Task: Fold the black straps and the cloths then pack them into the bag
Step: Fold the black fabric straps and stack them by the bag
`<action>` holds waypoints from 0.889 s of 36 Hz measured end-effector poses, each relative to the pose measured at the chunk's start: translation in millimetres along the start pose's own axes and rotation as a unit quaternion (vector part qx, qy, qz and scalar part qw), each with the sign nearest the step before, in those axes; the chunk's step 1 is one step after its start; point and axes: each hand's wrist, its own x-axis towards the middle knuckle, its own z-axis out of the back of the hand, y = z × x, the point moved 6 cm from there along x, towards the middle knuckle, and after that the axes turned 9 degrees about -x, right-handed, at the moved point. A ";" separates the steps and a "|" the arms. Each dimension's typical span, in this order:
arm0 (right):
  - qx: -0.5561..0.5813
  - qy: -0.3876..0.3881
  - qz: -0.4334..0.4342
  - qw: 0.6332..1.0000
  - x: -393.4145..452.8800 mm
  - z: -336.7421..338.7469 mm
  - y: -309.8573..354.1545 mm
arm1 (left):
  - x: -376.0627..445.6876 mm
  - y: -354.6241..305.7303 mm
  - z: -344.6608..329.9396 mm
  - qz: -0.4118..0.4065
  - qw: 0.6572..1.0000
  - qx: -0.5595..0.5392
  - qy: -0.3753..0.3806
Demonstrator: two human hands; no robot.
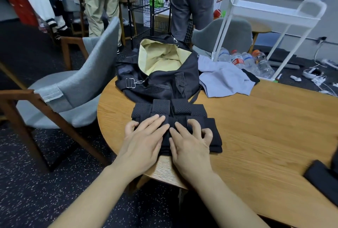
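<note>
A rounded wooden bench (256,127) stood in a busy room, with a grey chair (76,88) to its left and people standing further back. Both hands lay on the folded black straps (170,112) at the bench's near edge. The left hand (144,141) pressed down with straight fingers (155,122), and the right hand (190,141) rested beside it with fingers partly bent on the fabric, so neither held anything closed. The bundle's long axis ran left to right under the fingertips. The bag (159,70) sat directly beyond, just touching the straps' far edge, its pale-lined mouth open upward. The likely next move was a short forward lift, equally near for either hand. A grey cloth (225,79) lay unfolded right of the bag.
</note>
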 end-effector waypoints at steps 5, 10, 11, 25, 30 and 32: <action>0.005 -0.019 -0.004 1.000 1.7 2.8 -3.6 | 1.5 -3.5 6.1 -0.009 1.000 0.010 -0.010; 0.028 -0.066 -0.028 0.997 0.3 17.7 -24.7 | 9.6 -18.6 13.3 -0.029 0.999 0.017 -0.017; 0.028 -0.072 -0.034 0.996 -1.1 19.6 -31.8 | 12.3 -22.9 11.9 -0.033 0.999 0.015 -0.014; -0.005 -0.090 -0.194 0.977 -57.6 25.3 -174.5 | 69.3 -134.7 -57.4 -0.119 0.992 -0.030 0.039; -0.017 -0.049 -0.244 0.968 -83.6 24.1 -216.1 | 86.8 -178.9 -80.2 -0.143 0.985 -0.035 0.088; -0.014 -0.021 -0.268 0.963 -94.9 21.8 -233.4 | 92.0 -193.8 -90.3 -0.152 0.982 -0.040 0.100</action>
